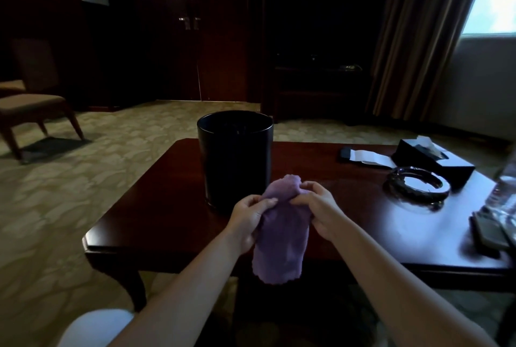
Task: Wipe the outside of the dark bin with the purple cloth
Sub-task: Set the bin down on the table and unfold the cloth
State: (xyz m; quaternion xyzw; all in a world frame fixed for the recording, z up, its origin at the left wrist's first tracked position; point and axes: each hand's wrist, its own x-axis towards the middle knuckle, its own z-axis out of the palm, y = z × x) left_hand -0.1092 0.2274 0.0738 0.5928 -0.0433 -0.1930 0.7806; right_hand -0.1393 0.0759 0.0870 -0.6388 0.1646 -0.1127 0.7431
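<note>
Dark cylindrical bin (235,159) upright on the dark polished wooden surface (156,207), toward its far left part. Purple cloth (280,232) just before the bin, between left hand (250,221) and right hand (315,211). Round glass ashtray (418,186) well right of the bin; black tissue box (435,161) behind it. Upholstered wooden chair (30,106) on the floor, far left.

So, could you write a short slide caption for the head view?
Both hands, left hand and right hand, hold the purple cloth before the dark bin on the table.
</note>
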